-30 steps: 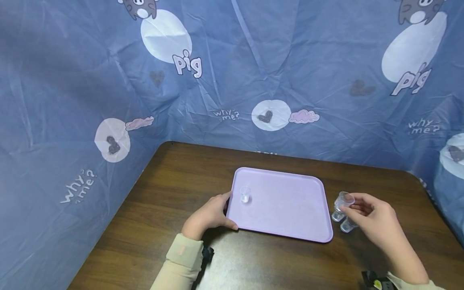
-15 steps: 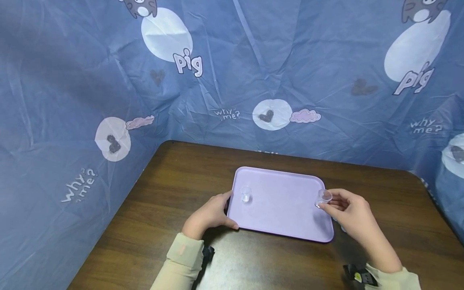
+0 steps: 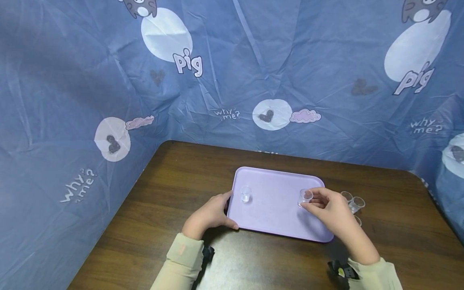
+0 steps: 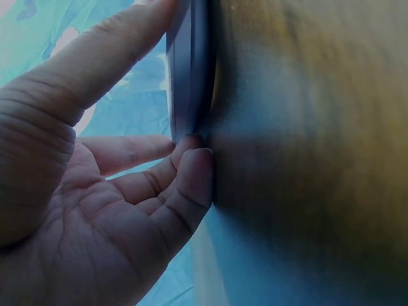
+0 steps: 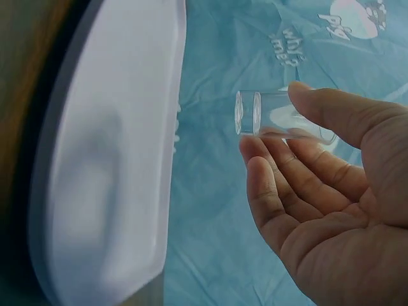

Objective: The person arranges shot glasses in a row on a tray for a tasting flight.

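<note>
A lilac tray [image 3: 275,205] lies on the table. At its near left corner, my left hand [image 3: 210,214] grips the edge; the left wrist view shows the thumb and curled fingertips against the tray's rim [image 4: 188,70]. One clear shot glass [image 3: 245,194] stands upright near the tray's left side. Over the right part of the tray, my right hand [image 3: 334,210] pinches another clear shot glass [image 3: 305,196] between thumb and fingers. In the right wrist view, this held glass [image 5: 268,111] is apart from the tray surface, its base toward it.
Several more clear shot glasses [image 3: 357,204] stand on the wooden table [image 3: 391,209] right of the tray, partly hidden by my right hand. A blue printed cloth [image 3: 224,80] hangs behind the table and along its left side.
My right hand has carried the pinched shot glass leftward from the table at the right to above the tray. The glasses behind it show again. My left hand has stayed at the tray corner.
</note>
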{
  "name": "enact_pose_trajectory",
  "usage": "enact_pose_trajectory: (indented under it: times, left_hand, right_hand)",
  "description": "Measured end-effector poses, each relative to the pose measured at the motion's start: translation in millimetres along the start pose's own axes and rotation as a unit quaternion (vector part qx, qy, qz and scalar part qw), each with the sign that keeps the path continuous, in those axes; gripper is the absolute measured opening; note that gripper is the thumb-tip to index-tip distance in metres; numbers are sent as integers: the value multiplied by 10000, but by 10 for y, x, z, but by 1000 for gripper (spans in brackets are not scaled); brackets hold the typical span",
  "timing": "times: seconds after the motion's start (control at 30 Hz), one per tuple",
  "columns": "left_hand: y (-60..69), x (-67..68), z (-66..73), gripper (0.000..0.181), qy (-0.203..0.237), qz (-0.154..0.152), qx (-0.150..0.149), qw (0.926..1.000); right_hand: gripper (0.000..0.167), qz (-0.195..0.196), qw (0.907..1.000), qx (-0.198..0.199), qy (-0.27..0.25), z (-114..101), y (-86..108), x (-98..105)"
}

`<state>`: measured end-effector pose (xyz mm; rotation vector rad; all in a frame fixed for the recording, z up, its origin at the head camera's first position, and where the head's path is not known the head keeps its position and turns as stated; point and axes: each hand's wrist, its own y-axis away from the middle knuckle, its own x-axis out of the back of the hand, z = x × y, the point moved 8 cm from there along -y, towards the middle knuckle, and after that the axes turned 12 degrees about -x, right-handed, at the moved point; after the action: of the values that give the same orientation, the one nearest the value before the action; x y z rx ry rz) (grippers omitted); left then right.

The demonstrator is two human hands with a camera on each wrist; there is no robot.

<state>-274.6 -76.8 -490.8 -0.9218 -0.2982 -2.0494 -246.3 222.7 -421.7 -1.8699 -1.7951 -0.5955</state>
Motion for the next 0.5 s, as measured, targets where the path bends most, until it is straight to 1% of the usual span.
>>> enact_pose_trajectory:
  times: [0.23,0.5]
  left_hand:
    - [5,5,-1,105,-42,-6,14,10000]
    - [4,4,-19,106,-13,3,14,10000]
  right_hand:
    - [29,-4,9999,111,96,-73,-72,-192]
    - [28,-273,9996,107,-49,-110,-165,-422]
